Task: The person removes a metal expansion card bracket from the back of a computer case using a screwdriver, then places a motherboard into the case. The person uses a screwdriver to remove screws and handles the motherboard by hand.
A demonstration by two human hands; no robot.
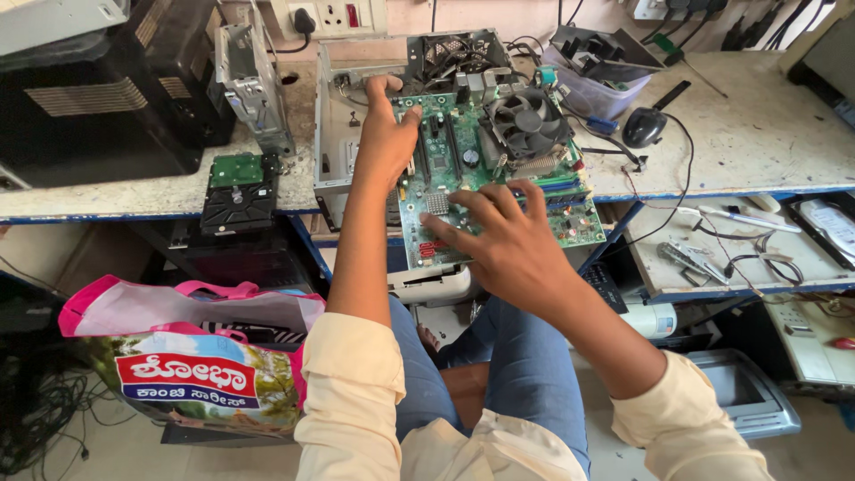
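A green motherboard (570,218) with a black round fan cooler (525,120) lies tilted over an open grey computer case (334,125) on the workbench. My left hand (385,134) grips the board's far left edge, fingers curled over it. Spread flat on the board's near half is my right hand (508,240), pressing down just below the cooler.
A hard drive (239,191) lies left of the case, beside a metal drive cage (254,76) and black boxes (107,89). A black mouse (643,126) and a plastic tub (598,76) sit right. A lower shelf (739,254) holds cables. A pink bag (191,352) stands on the floor.
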